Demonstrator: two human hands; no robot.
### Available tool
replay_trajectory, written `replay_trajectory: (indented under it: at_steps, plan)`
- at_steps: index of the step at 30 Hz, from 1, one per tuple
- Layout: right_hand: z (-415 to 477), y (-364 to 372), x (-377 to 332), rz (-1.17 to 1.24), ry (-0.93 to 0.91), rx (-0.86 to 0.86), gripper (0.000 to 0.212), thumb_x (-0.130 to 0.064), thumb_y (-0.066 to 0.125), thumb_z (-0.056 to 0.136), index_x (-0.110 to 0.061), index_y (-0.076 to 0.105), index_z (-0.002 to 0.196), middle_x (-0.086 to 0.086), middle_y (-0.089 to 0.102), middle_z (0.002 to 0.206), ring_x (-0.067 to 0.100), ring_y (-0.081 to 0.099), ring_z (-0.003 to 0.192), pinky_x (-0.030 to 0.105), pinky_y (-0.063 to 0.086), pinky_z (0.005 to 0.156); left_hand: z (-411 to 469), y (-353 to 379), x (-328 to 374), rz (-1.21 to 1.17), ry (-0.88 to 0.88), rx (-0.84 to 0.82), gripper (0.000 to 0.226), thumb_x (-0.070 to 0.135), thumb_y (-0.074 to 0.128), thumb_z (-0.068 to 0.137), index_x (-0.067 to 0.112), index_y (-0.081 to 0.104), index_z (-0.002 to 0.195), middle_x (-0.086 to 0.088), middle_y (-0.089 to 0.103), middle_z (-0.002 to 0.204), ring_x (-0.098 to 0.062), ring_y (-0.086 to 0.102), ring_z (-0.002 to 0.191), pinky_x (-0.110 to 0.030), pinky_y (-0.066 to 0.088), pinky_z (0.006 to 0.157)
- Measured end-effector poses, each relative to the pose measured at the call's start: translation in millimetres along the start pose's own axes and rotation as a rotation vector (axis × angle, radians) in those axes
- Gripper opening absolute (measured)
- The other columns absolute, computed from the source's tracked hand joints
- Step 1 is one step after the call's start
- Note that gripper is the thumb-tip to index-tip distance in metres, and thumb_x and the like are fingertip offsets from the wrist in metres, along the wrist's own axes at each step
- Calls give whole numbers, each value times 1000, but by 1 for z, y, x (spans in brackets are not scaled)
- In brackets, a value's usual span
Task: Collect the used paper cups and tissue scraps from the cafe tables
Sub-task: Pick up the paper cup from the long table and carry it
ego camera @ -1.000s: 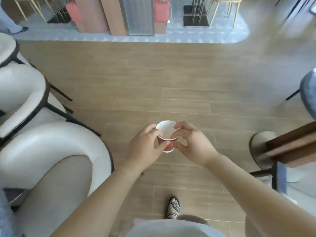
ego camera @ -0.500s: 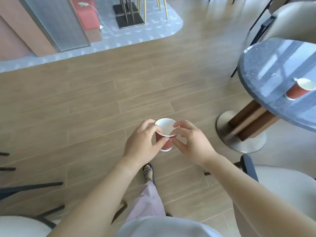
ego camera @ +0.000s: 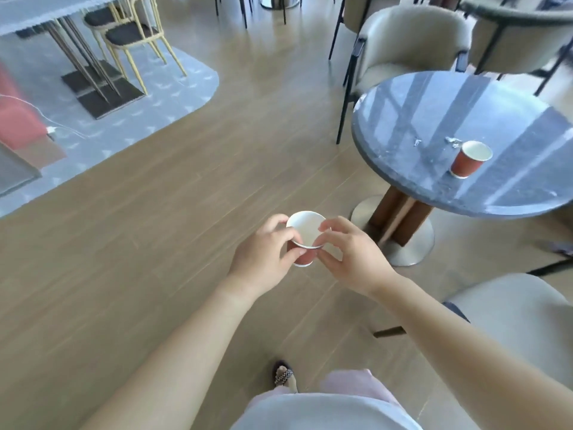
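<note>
Two bare hands meet over the brown wood-plank floor [ego camera: 148,231], sharing one red paper cup with a white inside [ego camera: 305,235]. Far left, a pale grey patterned floor section [ego camera: 173,97] carries yellow-framed chairs with dark seats [ego camera: 130,38] beside a table on thin metal legs [ego camera: 83,63], and a red block [ego camera: 15,119] sits at the edge with a white cable running to it. Moving toward the middle, the left hand [ego camera: 263,259] wraps the held cup's red side, thumb and fingers curled around it just under the rim. The right hand [ego camera: 353,256] pinches the cup's rim from the other side with thumb and forefinger, the other fingers loosely bent. The cup is upright, held in the air in front of the body. Below, a patterned sandal [ego camera: 283,375] shows on the floor. To the right stands a round dark grey marble-topped table [ego camera: 434,125] on a wooden column and metal disc base. A second red paper cup [ego camera: 469,159] stands on it near the right side, with small crumpled tissue scraps [ego camera: 452,141] just beside it. Cream upholstered armchairs [ego camera: 409,35] ring the table.
</note>
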State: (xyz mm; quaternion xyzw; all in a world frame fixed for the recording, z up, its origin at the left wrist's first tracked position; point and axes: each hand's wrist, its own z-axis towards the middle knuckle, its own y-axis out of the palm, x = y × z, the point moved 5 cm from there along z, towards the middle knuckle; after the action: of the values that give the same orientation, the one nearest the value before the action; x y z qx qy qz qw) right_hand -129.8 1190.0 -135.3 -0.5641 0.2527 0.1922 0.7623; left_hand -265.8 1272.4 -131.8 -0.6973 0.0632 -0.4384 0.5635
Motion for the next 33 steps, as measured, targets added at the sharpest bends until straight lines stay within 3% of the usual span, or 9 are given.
replay_trajectory:
  at_steps: [6, 18, 22, 26, 33]
  plan:
    - [21, -26, 42, 23, 189, 138, 11, -12, 67, 79, -13, 68, 90, 3, 61, 102, 20, 61, 90, 38, 52, 77, 70, 14, 20, -6, 176, -80, 13, 25, 54, 90, 29, 64, 97, 14, 44, 132, -19, 58, 99, -35, 49, 74]
    - [68, -88, 168, -9, 423, 272, 9, -11, 67, 78, -15, 69, 85, -3, 62, 99, 16, 57, 76, 35, 51, 71, 229, 81, 85, -59, 384, -258, 14, 30, 61, 85, 28, 67, 98, 7, 47, 131, -14, 55, 105, -25, 41, 84]
    - [92, -127, 220, -30, 463, 322, 13, -11, 68, 77, -15, 69, 90, -2, 63, 104, 19, 60, 89, 29, 49, 75, 295, 102, 122, -30, 432, -271, 12, 31, 63, 83, 28, 67, 95, 7, 48, 128, -15, 54, 107, -30, 45, 85]
    - [107, -161, 268, -32, 484, 361, 27, -9, 65, 78, -20, 67, 103, -7, 60, 113, 10, 58, 99, 21, 47, 80, 351, 122, 153, -4, 447, -265, 11, 30, 67, 80, 27, 67, 91, 8, 50, 125, -16, 56, 106, -29, 46, 83]
    - [113, -193, 341, -95, 622, 360, 35, -11, 65, 78, -26, 61, 109, -10, 57, 115, 14, 57, 91, 37, 52, 74, 414, 146, 177, 21, 442, -247, 14, 34, 67, 78, 25, 66, 89, 10, 49, 126, -15, 56, 106, -35, 50, 80]
